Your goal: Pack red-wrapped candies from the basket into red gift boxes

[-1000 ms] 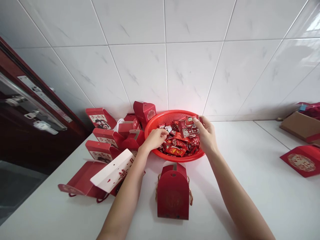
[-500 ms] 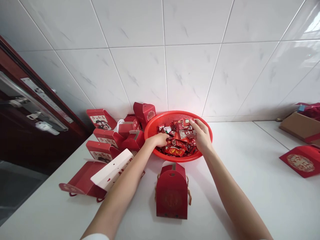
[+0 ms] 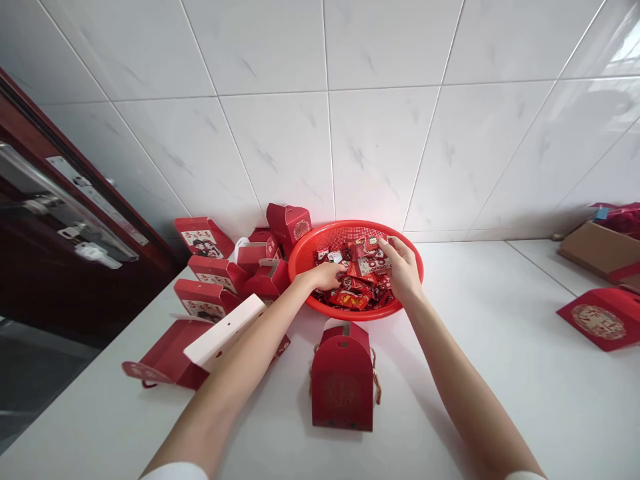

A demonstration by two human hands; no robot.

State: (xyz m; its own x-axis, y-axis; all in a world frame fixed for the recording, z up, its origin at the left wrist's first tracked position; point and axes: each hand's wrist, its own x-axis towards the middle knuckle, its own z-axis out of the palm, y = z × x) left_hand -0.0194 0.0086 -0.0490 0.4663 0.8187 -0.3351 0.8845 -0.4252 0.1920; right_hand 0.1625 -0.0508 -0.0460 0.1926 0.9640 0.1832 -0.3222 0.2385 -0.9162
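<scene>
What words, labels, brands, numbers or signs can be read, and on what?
Nothing reads with certainty.
Left boxes: characters, too small.
Front box: faint emblem, unreadable.
Right box: round emblem, unreadable.
Packet in the right hand: pale marks, blurred.
Candies: print too small.

The one camera, worn on the head, looks forward and steeply down from the near side, above a flat white tabletop [image 3: 575, 413], facing a white marbled tile wall [image 3: 380, 147] on the far side. The bare left forearm [image 3: 243, 367] and bare right forearm [image 3: 453, 373] enter from the near edge; the round red perforated plastic basket [image 3: 345, 235] sits near mid-view. A dark red-brown door [image 3: 60, 267] with metal fittings is cut off at left, an open brown cardboard box [image 3: 590, 253] at right.
</scene>
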